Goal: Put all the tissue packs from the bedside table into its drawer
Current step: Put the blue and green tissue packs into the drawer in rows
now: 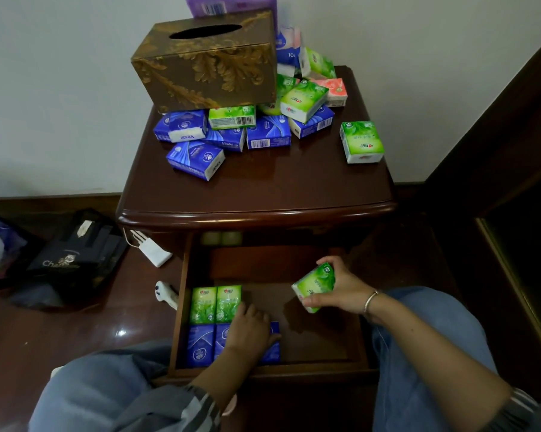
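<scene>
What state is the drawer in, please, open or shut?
Open: the drawer is pulled out, showing green packs and blue packs lying inside.

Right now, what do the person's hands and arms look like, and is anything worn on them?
Both hands are bare: no gloves, no rings visible. The right hand has a thin silver-coloured bangle at its wrist; the left hand wears nothing. The grey striped left sleeve and right sleeve end near the elbows, forearms uncovered.

Blue jeans, striped slvs, silver bangle.
</scene>
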A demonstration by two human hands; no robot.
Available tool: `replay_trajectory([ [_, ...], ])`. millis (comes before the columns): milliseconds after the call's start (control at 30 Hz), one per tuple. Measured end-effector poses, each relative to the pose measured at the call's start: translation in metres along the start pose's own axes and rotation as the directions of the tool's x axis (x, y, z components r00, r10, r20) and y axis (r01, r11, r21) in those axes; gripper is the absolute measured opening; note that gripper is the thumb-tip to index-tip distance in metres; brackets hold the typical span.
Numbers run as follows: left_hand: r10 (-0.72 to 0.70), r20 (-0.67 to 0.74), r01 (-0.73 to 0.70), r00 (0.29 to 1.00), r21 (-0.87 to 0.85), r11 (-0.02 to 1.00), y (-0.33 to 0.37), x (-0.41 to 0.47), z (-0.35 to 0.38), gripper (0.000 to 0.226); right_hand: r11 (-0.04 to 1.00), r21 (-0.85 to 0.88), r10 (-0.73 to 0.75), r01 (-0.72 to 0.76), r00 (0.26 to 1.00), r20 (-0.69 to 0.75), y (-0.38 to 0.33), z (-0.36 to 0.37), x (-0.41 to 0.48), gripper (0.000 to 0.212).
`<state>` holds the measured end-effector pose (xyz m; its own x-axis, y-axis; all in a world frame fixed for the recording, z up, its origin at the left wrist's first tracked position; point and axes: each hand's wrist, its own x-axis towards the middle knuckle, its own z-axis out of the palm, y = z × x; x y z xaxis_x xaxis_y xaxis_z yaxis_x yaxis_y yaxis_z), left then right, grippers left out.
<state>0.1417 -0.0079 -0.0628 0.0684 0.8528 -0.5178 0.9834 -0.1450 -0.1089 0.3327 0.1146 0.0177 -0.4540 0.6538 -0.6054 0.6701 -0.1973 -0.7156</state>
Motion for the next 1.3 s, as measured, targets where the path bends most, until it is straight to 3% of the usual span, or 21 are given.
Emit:
replay_trajectory([
  [167,0.001,0.026,-0.003,1.0,0.089,0.996,-0.017,-0.009,0.001,0.075,0.992,-0.123,-0.025,0.02,0.999,-0.035,0.006,0.006,0.001,0.092],
  [300,-0.023,-0.098,0.017,0.995,-0.06,0.998,-0.036,-0.028,-0.008,0.074,0.951,-0.304,-0.058,0.058,0.998,0.009,-0.001,0.02,0.014,0.096],
  [400,-0.149,-0.279,0.084,0.949,-0.231,0.969,-0.063,-0.047,-0.019,0.062,0.888,-0.448,-0.092,0.103,0.995,0.046,-0.011,0.041,0.037,0.1],
  [500,-0.4,-0.405,0.2,0.822,-0.451,0.87,-0.099,-0.066,-0.02,0.051,0.838,-0.538,-0.086,0.09,0.996,0.033,-0.022,0.063,0.063,0.103],
  [533,-0.487,-0.368,0.252,0.792,-0.529,0.81,-0.109,-0.071,-0.016,0.051,0.831,-0.551,-0.076,0.076,0.997,0.023,-0.025,0.068,0.071,0.103],
  [600,-0.594,-0.144,0.382,0.791,-0.643,0.664,-0.12,-0.078,-0.006,0.05,0.822,-0.568,-0.05,0.053,0.999,0.02,-0.028,0.079,0.084,0.104],
  [667,-0.592,0.14,0.452,0.794,-0.787,0.42,-0.12,-0.077,0.005,0.045,0.813,-0.58,-0.036,0.063,0.998,0.058,-0.029,0.091,0.093,0.104],
  [700,-0.563,0.21,0.438,0.8,-0.845,0.307,-0.118,-0.075,0.007,0.039,0.811,-0.58,-0.033,0.078,0.996,0.087,-0.029,0.097,0.097,0.102],
  [733,-0.537,0.228,0.413,0.812,-0.875,0.252,-0.116,-0.072,0.008,0.033,0.811,-0.578,-0.029,0.093,0.992,0.119,-0.028,0.103,0.1,0.101],
  [833,-0.521,0.224,0.397,0.824,-0.884,0.248,-0.115,-0.064,0.007,0.029,0.795,-0.596,0.008,0.117,0.979,0.202,-0.03,0.113,0.107,0.097],
  [900,-0.533,0.205,0.386,0.821,-0.886,0.255,-0.116,-0.063,0.009,0.03,0.846,-0.525,0.012,0.096,0.98,0.199,-0.036,0.114,0.108,0.092],
  [1000,-0.536,0.194,0.384,0.822,-0.883,0.271,-0.118,-0.062,0.011,0.031,0.975,-0.219,0.034,-0.033,0.999,0.005,-0.043,0.107,0.104,0.071],
  [1100,-0.545,0.195,0.394,0.815,-0.877,0.276,-0.118,-0.06,0.012,0.033,0.986,-0.025,0.158,-0.163,0.977,-0.141,-0.035,0.099,0.098,0.056],
  [1200,-0.562,0.19,0.399,0.805,-0.874,0.277,-0.119,-0.058,0.009,0.038,0.917,0.292,0.275,-0.272,0.961,0.03,-0.028,0.104,0.085,0.053],
  [1300,-0.57,0.181,0.4,0.802,-0.871,0.286,-0.121,-0.058,0.007,0.04,0.904,0.308,0.263,-0.296,0.954,0.146,-0.028,0.121,0.08,0.057],
])
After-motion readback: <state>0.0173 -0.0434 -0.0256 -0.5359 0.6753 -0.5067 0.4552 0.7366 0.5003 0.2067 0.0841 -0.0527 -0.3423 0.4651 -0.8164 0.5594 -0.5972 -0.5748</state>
